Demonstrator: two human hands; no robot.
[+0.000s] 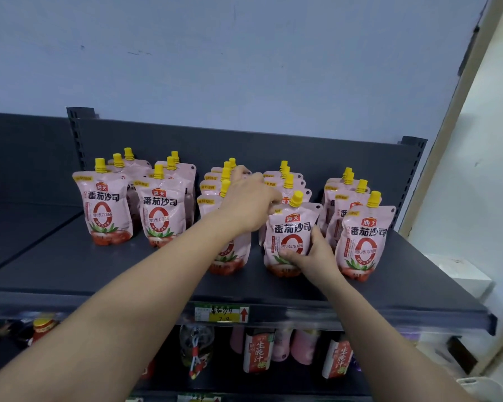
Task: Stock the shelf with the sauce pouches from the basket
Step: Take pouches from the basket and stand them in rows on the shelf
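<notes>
Dark grey shelf (70, 265) under a pale wall (244, 68): the right hand (314, 256) pinches a standing pouch (291, 227) near its base. Above that hold it looks soft and floppy; low is probably steadiest. Left of it, the left hand (250, 198) covers neighbouring pouches (212, 201), grip unclear.

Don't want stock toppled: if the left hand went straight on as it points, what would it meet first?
Likely the rear pink, yellow-capped sauce pouches of the middle row, just ahead of the left hand; then the dark grey back panel. Depth unclear.
</notes>
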